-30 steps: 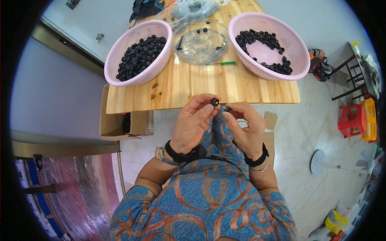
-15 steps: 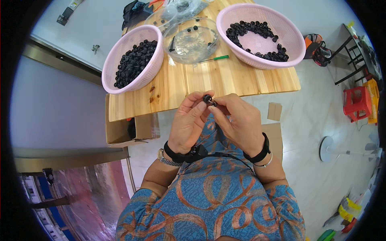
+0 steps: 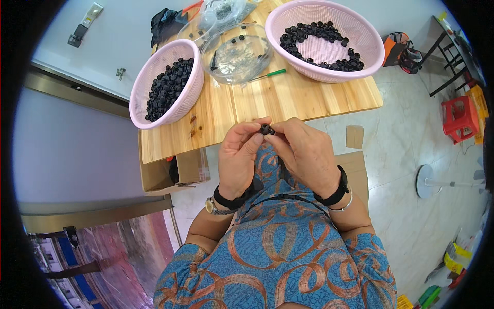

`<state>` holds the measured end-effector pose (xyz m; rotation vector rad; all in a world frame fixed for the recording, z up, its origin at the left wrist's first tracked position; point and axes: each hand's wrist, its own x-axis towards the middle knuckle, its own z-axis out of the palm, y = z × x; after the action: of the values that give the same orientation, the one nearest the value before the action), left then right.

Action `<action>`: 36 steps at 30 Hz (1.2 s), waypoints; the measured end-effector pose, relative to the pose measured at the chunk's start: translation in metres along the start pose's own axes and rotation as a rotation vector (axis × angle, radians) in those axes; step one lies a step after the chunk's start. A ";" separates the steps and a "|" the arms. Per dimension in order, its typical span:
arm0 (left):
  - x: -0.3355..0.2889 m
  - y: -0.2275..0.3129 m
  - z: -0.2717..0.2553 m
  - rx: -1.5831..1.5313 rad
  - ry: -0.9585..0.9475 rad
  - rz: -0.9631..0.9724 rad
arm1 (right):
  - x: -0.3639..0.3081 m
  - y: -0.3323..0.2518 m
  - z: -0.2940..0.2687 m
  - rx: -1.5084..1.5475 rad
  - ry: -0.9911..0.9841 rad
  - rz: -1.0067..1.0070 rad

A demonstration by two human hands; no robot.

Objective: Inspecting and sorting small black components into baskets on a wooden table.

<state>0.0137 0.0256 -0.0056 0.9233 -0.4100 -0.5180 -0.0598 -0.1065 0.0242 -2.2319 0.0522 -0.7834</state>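
Just off the table's near edge, my left hand (image 3: 237, 154) pinches a small round black plastic part (image 3: 265, 129) between thumb and fingers. My right hand (image 3: 307, 154) pinches at the right side of that part, fingertips almost meeting the left ones. A second small black piece seems pressed against it there, mostly hidden by the fingers. Many similar black parts fill the left pink basket (image 3: 193, 92). The right pink basket (image 3: 378, 49) holds more of them, lying in a ring around its bare middle.
Between the baskets on the wooden table (image 3: 247, 105) are a clear plastic tray (image 3: 236, 56) with a few black pieces and a green-handled screwdriver (image 3: 276, 72). A cardboard box (image 3: 193, 172) stands beneath the left edge. At the right are a red stool (image 3: 459, 118) and a white fan (image 3: 426, 181).
My hands have drawn closer together, and the two black pieces that showed a gap between them now sit against each other. The whole view has shifted slightly.
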 end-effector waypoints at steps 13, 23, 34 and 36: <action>-0.002 -0.002 -0.001 0.142 -0.012 0.080 | -0.004 -0.002 0.000 -0.120 -0.012 -0.060; -0.004 -0.001 -0.001 0.142 0.007 0.081 | -0.007 -0.006 0.005 -0.139 0.003 -0.116; -0.004 0.002 0.000 -0.127 0.075 -0.062 | -0.002 -0.001 0.012 0.408 0.069 0.215; -0.004 0.002 0.000 -0.143 0.078 -0.080 | -0.001 0.001 0.013 0.353 0.094 0.152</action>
<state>0.0109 0.0295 -0.0044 0.8220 -0.2624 -0.5751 -0.0533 -0.0979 0.0163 -1.8352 0.1183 -0.7506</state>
